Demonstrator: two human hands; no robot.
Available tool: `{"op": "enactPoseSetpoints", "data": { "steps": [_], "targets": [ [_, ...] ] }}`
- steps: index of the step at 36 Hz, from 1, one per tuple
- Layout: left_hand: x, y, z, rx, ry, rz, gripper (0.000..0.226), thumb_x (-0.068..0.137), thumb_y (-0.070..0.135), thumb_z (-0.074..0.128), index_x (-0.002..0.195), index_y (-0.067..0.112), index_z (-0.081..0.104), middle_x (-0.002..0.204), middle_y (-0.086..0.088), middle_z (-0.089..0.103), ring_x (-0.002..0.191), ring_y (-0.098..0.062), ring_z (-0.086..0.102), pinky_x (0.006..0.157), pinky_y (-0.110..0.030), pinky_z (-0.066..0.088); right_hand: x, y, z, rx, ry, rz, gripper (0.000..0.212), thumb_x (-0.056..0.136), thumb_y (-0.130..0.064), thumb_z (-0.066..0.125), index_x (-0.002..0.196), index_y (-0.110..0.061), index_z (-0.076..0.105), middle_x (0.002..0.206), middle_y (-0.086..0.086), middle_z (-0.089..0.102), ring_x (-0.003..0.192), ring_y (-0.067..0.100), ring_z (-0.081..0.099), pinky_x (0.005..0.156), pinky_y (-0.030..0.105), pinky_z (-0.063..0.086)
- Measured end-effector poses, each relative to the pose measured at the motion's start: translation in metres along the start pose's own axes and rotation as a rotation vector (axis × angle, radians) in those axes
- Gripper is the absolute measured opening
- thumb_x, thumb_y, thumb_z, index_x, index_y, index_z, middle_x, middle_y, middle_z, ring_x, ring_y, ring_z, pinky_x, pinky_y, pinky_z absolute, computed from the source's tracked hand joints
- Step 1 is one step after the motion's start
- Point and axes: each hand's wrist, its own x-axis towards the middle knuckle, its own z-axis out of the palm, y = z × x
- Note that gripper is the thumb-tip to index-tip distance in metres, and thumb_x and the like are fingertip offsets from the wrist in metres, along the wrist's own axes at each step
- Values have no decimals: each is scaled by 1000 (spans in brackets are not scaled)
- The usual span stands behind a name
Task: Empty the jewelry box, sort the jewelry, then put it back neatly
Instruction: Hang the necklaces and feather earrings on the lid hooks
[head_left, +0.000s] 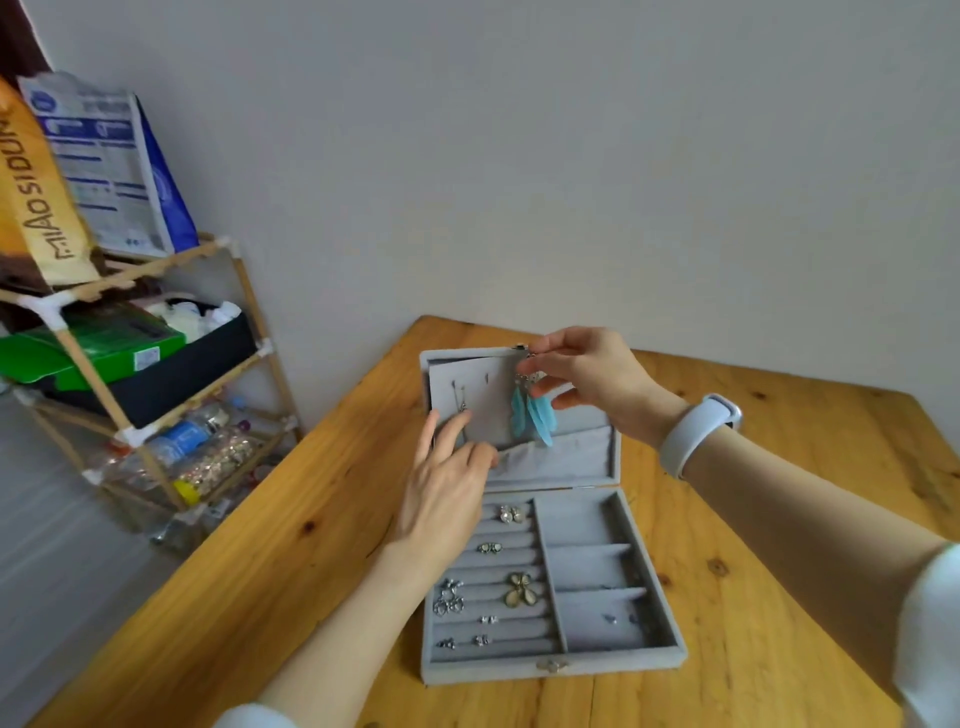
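A grey velvet jewelry box (655, 660) lies open on the wooden table (291, 545). Its lid (582, 457) stands back with a grey earring panel (483, 395) inside. My right hand (587, 376) pinches the top of a pair of blue feather earrings (535, 415) hanging at the panel's right edge. My left hand (447, 483) touches the panel's lower left with straight fingers, beside a thin drop earring (461, 404). Stud earrings (511, 514), a flower piece (519, 590) and several small silver pieces sit in the box's ring rows. The right compartments hold only tiny studs (618, 618).
A bamboo shelf rack (156, 374) stands left of the table, stacked with bags, a green box and plastic bottles. A white wall runs behind the table's far edge. A white band (696, 431) circles my right wrist.
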Motion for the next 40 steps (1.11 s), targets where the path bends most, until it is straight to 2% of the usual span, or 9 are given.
{"op": "enactPoseSetpoints", "data": {
  "steps": [3, 7, 13, 18, 21, 27, 34, 37, 40],
  "targets": [
    [-4, 1, 1, -22, 16, 20, 25, 61, -6, 51, 76, 10, 63, 76, -8, 71, 119, -32, 53, 107, -53, 29, 0, 6, 5, -113, -20, -53, 8, 89, -6, 55, 96, -7, 58, 80, -2, 68, 57, 8, 63, 47, 18, 50],
    [-4, 1, 3, -57, 6, 11, 28, 58, -8, 70, 79, 9, 64, 78, -9, 71, 122, -33, 50, 107, -56, 27, 1, 14, 9, -250, 78, -189, 11, 90, -6, 49, 86, -12, 57, 83, 4, 69, 64, 16, 65, 49, 22, 51],
    [-4, 0, 4, -126, 10, -8, 27, 60, -8, 71, 79, 10, 63, 79, -8, 71, 124, -33, 48, 109, -54, 26, 5, 10, 7, -20, 172, -285, 16, 93, -4, 47, 82, -11, 57, 73, 7, 67, 63, 11, 65, 64, 26, 56],
    [-5, 0, 6, -149, 23, -15, 26, 63, -9, 70, 79, 11, 63, 79, -7, 71, 125, -32, 47, 112, -49, 21, 3, 14, 8, 92, 155, -263, 19, 94, -4, 46, 80, -13, 55, 68, 7, 63, 58, 7, 64, 61, 22, 56],
    [-5, -1, 8, -171, 23, -18, 24, 65, -9, 69, 77, 10, 62, 78, -7, 71, 126, -32, 46, 111, -52, 23, 1, 24, 10, -57, 119, -224, 18, 93, -5, 47, 80, -13, 57, 67, 6, 63, 58, 9, 62, 63, 26, 56],
    [-5, -3, 8, -189, 30, -9, 22, 67, -9, 68, 78, 10, 62, 78, -7, 71, 125, -33, 47, 110, -54, 23, 3, 41, 16, -509, 119, -286, 16, 88, -6, 54, 95, -6, 69, 85, 4, 58, 81, 24, 58, 77, 39, 52],
    [-7, -5, 10, -202, 44, -11, 21, 71, -9, 64, 78, 10, 62, 76, -6, 70, 126, -32, 46, 110, -48, 19, 12, 40, 32, -599, 238, -429, 21, 89, -1, 50, 99, -2, 68, 96, 15, 65, 79, 27, 61, 80, 29, 46],
    [-7, -6, 10, -211, 51, -1, 21, 69, -10, 64, 77, 10, 62, 76, -6, 69, 125, -33, 47, 109, -48, 19, 17, 43, 40, -553, 313, -472, 19, 88, 0, 52, 97, -1, 68, 95, 15, 68, 84, 28, 63, 80, 29, 47],
    [-8, -6, 10, -223, 65, 7, 17, 72, -7, 60, 77, 10, 62, 76, -6, 69, 124, -32, 48, 109, -48, 20, 19, 45, 46, -497, 390, -497, 16, 86, 0, 54, 94, -2, 68, 92, 13, 69, 85, 25, 63, 77, 22, 44]
  ]
}}
